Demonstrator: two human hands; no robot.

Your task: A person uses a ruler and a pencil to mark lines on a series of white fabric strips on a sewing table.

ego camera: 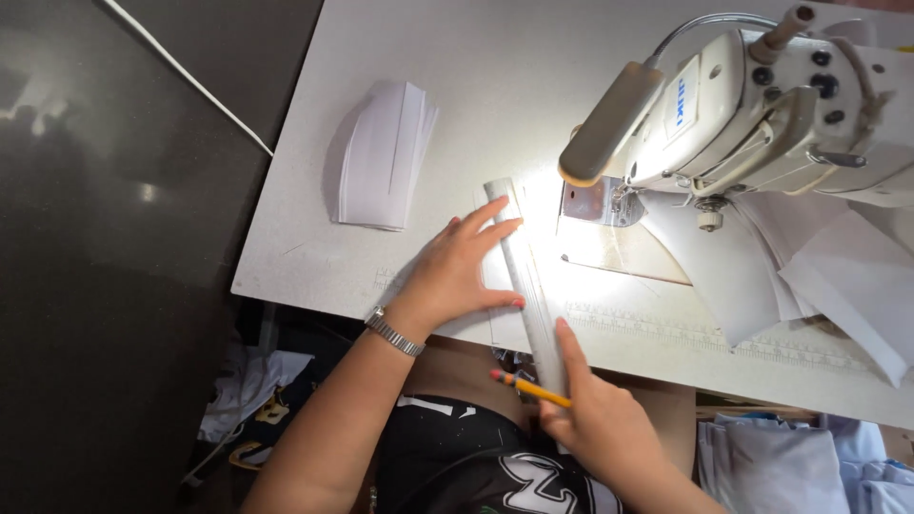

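Observation:
A long clear ruler (522,271) lies slanted across a white fabric piece (500,319) at the near edge of the sewing table (476,76). My left hand (455,271), a metal watch on its wrist, presses flat with spread fingers on the ruler and fabric. My right hand (595,419) is at the ruler's near end, index finger stretched along its edge, gripping a yellow pencil (529,388) with a red eraser end pointing left.
A white sewing machine (762,105) with a lit lamp arm (609,119) stands at the right, white fabric pieces (828,276) under and beside it. A stack of white cut pieces (383,157) lies at the left. Light blue cloth (809,466) is below the table.

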